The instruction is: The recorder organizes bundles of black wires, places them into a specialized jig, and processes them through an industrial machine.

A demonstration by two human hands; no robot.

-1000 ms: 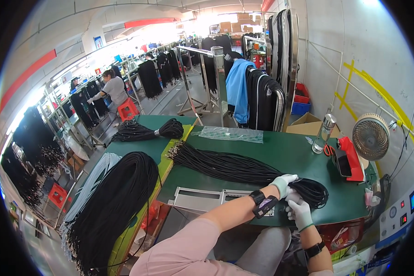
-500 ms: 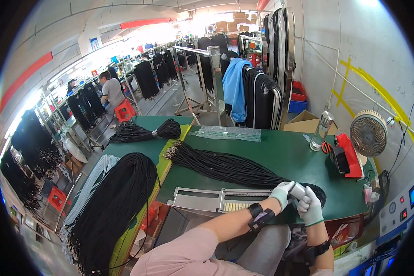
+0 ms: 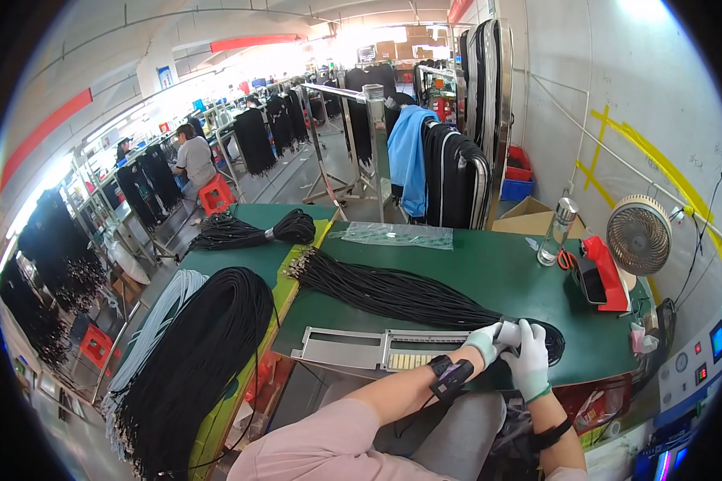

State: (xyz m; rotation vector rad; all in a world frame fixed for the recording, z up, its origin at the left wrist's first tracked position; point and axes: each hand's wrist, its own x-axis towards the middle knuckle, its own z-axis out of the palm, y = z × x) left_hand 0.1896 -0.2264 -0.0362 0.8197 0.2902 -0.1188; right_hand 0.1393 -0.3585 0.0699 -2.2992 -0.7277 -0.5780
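Both my hands wear white gloves and meet at the right end of a long bundle of black cables on the green table. Between them is a silver-grey roll of tape, partly covered by my fingers. My left hand closes on its left side, touching the cable bundle. My right hand grips the roll from the right, thumb and fingers bent round it. The looped cable end shows just beyond my right hand. Whether a strip of tape is on the cables there is hidden.
A metal tray with pale pieces lies along the table's near edge. Black cables and a banded bundle lie left. To the right stand a bottle, scissors, a phone and a fan.
My right hand has turned and shifted slightly left, its fingers now higher over the roll. The roll has moved slightly left and down, closer to the cables. My left hand has also shifted a little left.
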